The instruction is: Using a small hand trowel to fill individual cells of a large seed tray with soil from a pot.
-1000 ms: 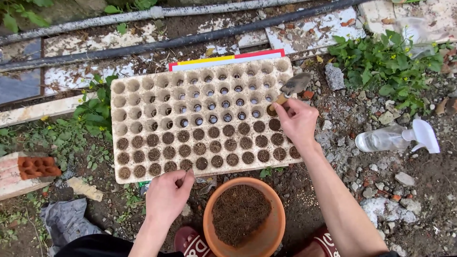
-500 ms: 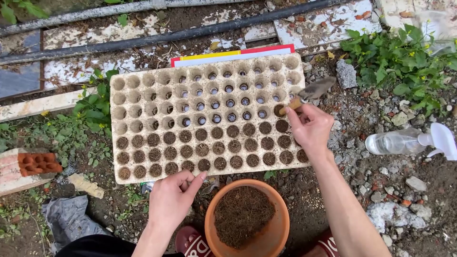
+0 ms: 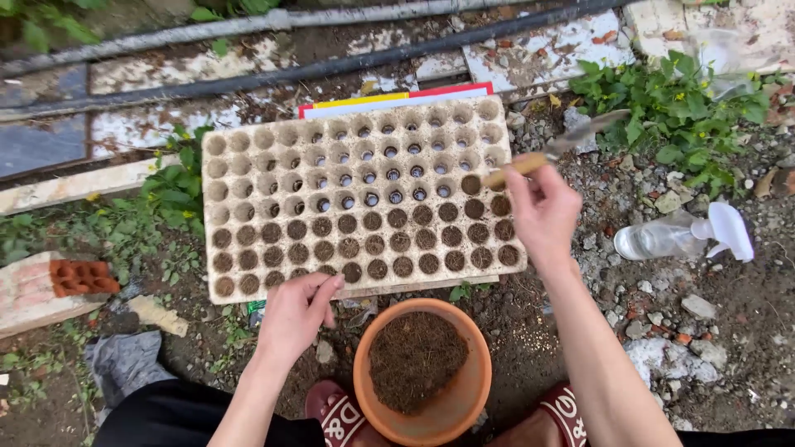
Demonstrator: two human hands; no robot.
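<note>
A beige seed tray (image 3: 248, 145) with many round cells lies on the ground; its near rows hold brown fibre, its far rows are unfilled. My right hand (image 3: 542, 211) grips the wooden handle of a small metal trowel (image 3: 571, 141), whose blade points up and to the right, past the tray's right edge. My left hand (image 3: 296, 313) rests at the tray's near edge, fingers loosely curled, holding nothing. A terracotta pot (image 3: 480, 381) filled with brown coir stands between my feet, just below the tray.
A clear spray bottle (image 3: 683, 234) with a white trigger lies on gravel at right. Dark pipes (image 3: 248, 74) run behind the tray. A red brick (image 3: 79, 277) sits left, green weeds (image 3: 671, 103) upper right, and grey plastic (image 3: 120, 364) at lower left.
My right hand has lifted the trowel off the tray's right cells and turned it outward to the right. My left hand stayed at the tray's near edge, with only a small shift.
</note>
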